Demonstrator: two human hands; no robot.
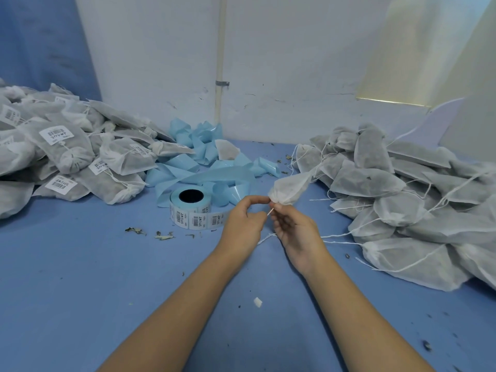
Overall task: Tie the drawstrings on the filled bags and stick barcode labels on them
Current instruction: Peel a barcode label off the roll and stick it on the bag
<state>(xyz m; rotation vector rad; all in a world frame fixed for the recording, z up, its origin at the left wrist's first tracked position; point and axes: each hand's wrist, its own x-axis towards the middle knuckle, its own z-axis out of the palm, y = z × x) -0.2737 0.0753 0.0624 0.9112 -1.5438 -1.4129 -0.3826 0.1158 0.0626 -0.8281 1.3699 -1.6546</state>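
Observation:
A white mesh drawstring bag hangs in the air above the blue table, its gathered neck pointing down toward my hands. My left hand pinches the bag's neck between thumb and forefinger. My right hand pinches the white drawstring just below the neck; the loose end trails out under it. A roll of barcode labels stands to the left of my hands.
A pile of labelled, tied bags fills the left side. A pile of unlabelled bags with loose strings fills the right. Crumpled blue label backing lies behind the roll, against the wall. Dry leaf bits litter the table.

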